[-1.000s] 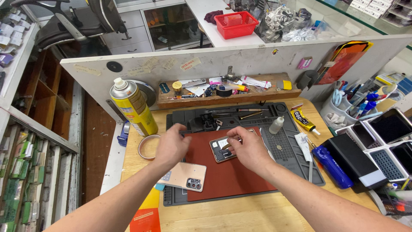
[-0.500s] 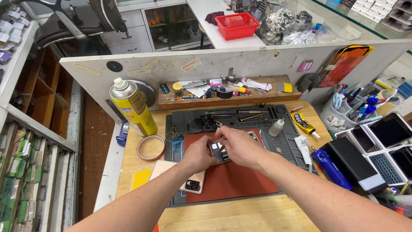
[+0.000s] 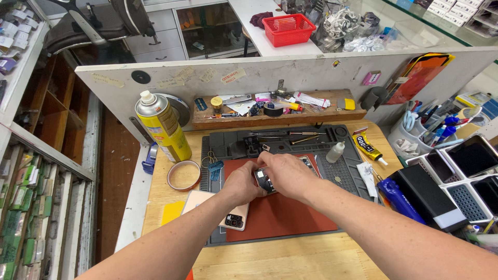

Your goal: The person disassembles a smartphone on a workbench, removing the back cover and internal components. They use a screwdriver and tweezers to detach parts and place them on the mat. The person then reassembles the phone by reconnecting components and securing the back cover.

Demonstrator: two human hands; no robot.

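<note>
Yellow spray can left; black-yellow glue tube right.

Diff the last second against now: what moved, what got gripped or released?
The left hand moved right, off the pink phone back cover, and joined the right hand on the small opened device over the red mat. Both hands now have a grip on it, lifted slightly between them. Nothing was let go. The yellow spray can, tape ring and glue tube stayed put.

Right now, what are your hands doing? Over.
Both hands, left hand and right hand, gripping opened phone over red mat. Back cover beside left wrist. Nothing blocking.
</note>
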